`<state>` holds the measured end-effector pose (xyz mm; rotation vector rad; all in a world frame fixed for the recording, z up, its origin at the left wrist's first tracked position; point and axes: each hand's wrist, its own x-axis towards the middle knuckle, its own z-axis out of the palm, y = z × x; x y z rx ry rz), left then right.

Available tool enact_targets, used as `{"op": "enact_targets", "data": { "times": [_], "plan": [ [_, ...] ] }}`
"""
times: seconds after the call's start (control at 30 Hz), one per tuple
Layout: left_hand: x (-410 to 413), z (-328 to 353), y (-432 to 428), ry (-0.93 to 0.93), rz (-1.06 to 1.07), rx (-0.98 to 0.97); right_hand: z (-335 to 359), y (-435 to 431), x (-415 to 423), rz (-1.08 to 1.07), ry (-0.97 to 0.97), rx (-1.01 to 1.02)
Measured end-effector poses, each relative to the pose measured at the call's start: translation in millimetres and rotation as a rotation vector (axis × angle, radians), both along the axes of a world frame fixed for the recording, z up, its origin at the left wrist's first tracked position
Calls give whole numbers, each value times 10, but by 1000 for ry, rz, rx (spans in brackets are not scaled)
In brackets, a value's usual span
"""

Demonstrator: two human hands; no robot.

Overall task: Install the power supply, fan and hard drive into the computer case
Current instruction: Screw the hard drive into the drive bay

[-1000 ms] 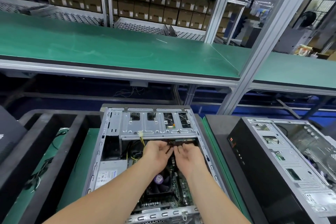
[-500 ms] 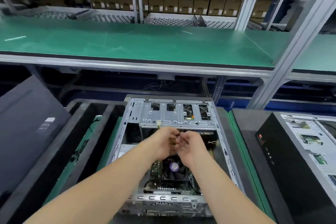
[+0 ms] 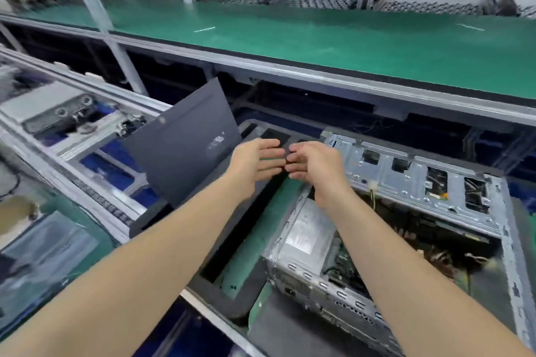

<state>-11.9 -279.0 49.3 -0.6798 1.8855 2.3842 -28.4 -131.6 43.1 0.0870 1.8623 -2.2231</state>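
L hand (image 3: 255,161) and R hand (image 3: 314,165): both released, fingers extended, nothing grasped, fingertips nearly meeting in the air over the black tray (image 3: 226,301), just left of the computer case (image 3: 319,284). Case lies open side up at right; power supply (image 3: 310,235) sits in its near-left corner, drive cage (image 3: 406,180) along the far edge w/ a white connector (image 3: 374,185) on yellow wires. Dark side panel (image 3: 185,159) stands tilted behind the L hand, below the green shelf (image 3: 319,46)
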Motion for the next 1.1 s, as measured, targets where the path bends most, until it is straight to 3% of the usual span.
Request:
{"op": "enact_targets", "data": {
  "times": [0.13, 0.23, 0.37, 0.53, 0.63, 0.77, 0.9, 1.0, 1.1],
  "plan": [
    [-142, -312, -779, -87, 254, -29, -106, -395, -239, 48, 157, 307],
    [-300, -645, -1167, -158, 287, -71, -232, -592, -401, 121, 297, 639],
    [-535, -1140, -1394, -204, 171, -202, -463, -753, -581, 224, 326, 1030],
    [-813, -1637, -1425, -167, -131, -524, -661, -838, -690, 528, 130, 1417],
    [-941, -1801, -1332, -9, -297, -806, -702, -868, -681, 705, 18, 1495],
    [-927, -1929, -1159, 403, -521, -1093, -736, -877, -681, 831, -60, 1580],
    [-912, -2053, -1049, 816, -745, -1356, -787, -887, -715, 820, -111, 1676],
    [-925, -2012, -921, 702, -908, -1457, -792, -888, -718, 825, -150, 1703],
    [-879, -1955, -874, 581, -1009, -1694, -812, -878, -714, 845, -146, 1712]
  ]
}}
